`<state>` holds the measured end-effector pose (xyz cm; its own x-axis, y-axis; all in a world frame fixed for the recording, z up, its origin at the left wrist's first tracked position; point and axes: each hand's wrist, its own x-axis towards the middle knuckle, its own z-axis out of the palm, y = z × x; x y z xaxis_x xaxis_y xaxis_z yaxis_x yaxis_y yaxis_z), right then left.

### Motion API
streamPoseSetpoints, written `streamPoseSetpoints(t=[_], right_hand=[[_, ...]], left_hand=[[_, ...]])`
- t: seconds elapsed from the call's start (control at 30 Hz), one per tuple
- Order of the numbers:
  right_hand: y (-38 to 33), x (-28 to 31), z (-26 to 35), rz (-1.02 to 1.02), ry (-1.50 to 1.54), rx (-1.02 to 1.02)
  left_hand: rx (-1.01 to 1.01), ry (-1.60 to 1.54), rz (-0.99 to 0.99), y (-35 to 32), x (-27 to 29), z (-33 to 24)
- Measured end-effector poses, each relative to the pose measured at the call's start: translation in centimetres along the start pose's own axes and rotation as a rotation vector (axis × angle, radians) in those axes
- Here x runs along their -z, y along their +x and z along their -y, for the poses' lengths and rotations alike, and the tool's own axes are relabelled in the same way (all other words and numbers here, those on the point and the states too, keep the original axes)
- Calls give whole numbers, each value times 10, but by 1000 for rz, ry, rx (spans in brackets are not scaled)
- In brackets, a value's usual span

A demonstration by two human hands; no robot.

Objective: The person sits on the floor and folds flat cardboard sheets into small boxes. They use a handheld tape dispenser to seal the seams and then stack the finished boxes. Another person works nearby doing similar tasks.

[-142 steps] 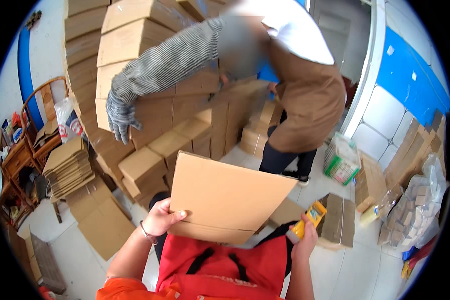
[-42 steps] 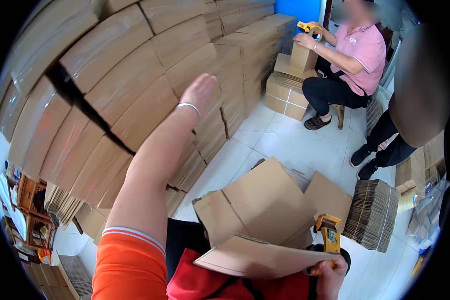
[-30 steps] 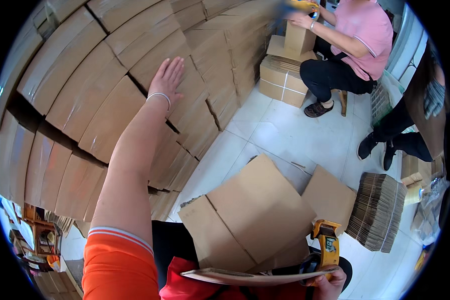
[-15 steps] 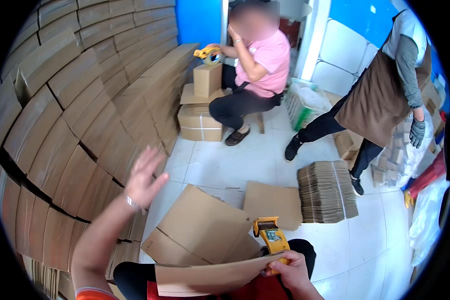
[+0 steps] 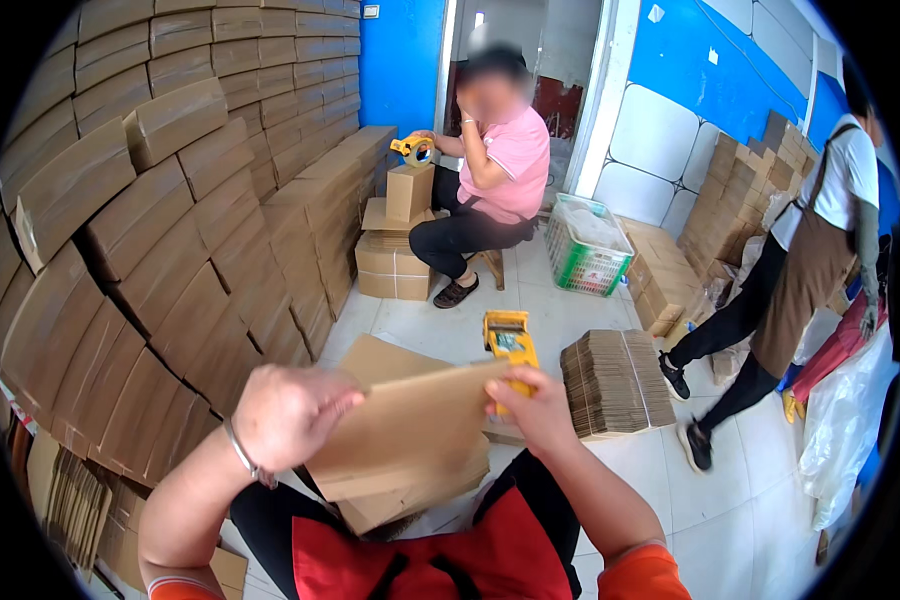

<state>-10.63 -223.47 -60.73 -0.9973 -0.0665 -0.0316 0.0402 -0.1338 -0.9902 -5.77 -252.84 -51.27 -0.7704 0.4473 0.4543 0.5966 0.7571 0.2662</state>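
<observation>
A brown cardboard box blank (image 5: 410, 430) is held up over my lap, its top edge slightly raised. My left hand (image 5: 295, 415) is closed on its upper left corner, with a metal bracelet round the wrist. At the upper right corner my right hand (image 5: 535, 408) pinches the cardboard. That same hand also grips a yellow tape dispenser (image 5: 511, 343), which sticks up behind the board. Its handle is partly hidden by the fingers and the cardboard. Below the held piece, more folded cardboard (image 5: 420, 497) shows above my knees.
Stacked cartons (image 5: 185, 210) form a wall at the left. A strapped bundle of flat cardboard (image 5: 618, 385) stands on the floor at right. Ahead, a seated person (image 5: 500, 160) holds another tape dispenser (image 5: 413, 150). A green-white crate (image 5: 588, 245) stands behind; another person (image 5: 805, 240) walks at right.
My left hand has come down onto the cardboard's left corner. The board and tape dispenser have been lifted. The walking person has moved right, and the view has shifted.
</observation>
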Motion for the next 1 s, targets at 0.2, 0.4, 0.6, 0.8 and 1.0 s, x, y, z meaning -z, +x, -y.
streamPoseSetpoints(t=[0.2,0.4,0.6,0.8,1.0], right_hand=[[42,-20,-4,48,-91,-24],[49,-30,-12,78,-120,-56],[41,-25,-30,128,-251,-71],[34,19,-37,99,-608,155],[18,30,25,169,-627,6]], left_hand=[[186,18,-42,4,-16,24],[520,-440,369,7,-7,58],[455,-57,370,4,4,52],[562,-663,95,-16,32,92],[659,-946,-103,-64,-14,111]])
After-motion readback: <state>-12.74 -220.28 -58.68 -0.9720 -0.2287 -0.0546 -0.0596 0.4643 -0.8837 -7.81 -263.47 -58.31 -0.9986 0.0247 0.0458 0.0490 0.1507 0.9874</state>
